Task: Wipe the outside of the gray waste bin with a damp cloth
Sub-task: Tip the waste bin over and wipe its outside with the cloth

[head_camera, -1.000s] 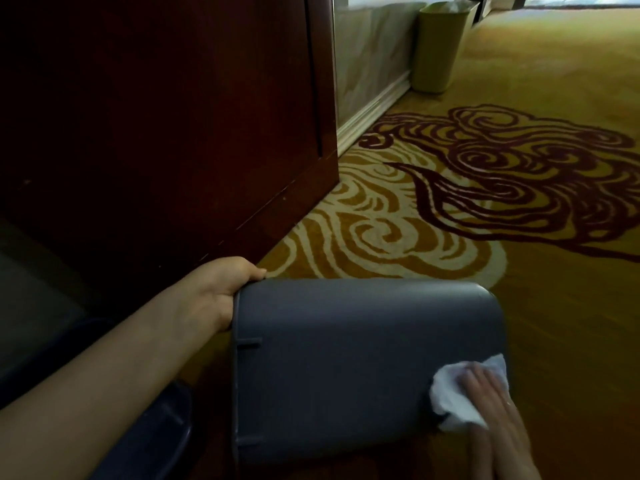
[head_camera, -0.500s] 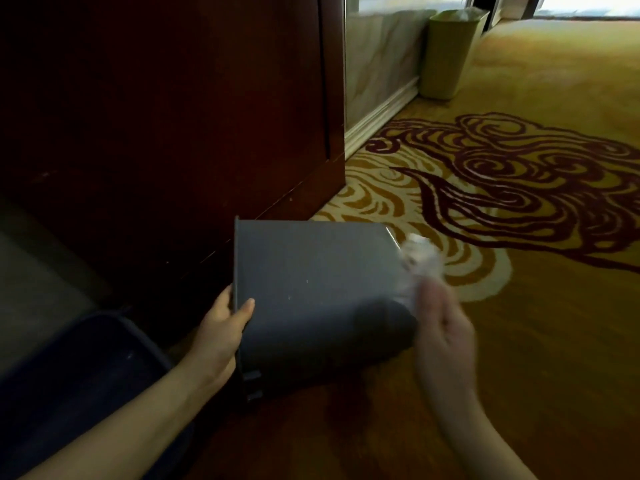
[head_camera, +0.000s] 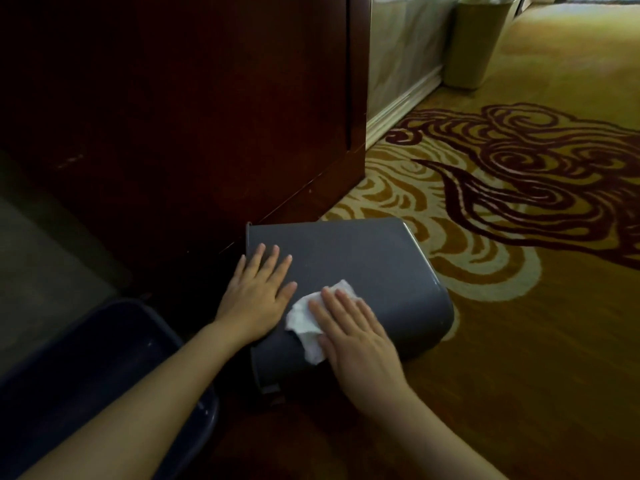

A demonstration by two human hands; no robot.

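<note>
**A:** From the head view, where is the gray waste bin (head_camera: 363, 271)?

**B:** It lies on its side on the patterned carpet (head_camera: 519, 341), close against the dark wooden cabinet (head_camera: 207, 116), with one broad wall turned up. Its rim faces the left, its rounded base the right. Laid flat like that, I'd judge, the wall gives a level face to rub.

**A:** And the hands?

**B:** The left hand (head_camera: 256, 292) is spread flat, palm down, on the upturned wall near the rim end. Its grip is fully open, closed around nothing; it looks placed to pin the bin so it can't slide or roll under pressure.

**A:** The right?

**B:** The right hand (head_camera: 353, 330) also lies flat, fingers extended, pressing the white cloth (head_camera: 306, 320) against the same wall, just beside the left hand. The cloth is not pinched; it's trapped under the palm and fingers, its edges showing to the left.

**A:** Anything else?

**B:** A dark tub (head_camera: 86, 375) sits at lower left, and a tan bin (head_camera: 478, 43) stands well apart by the wall.
</note>
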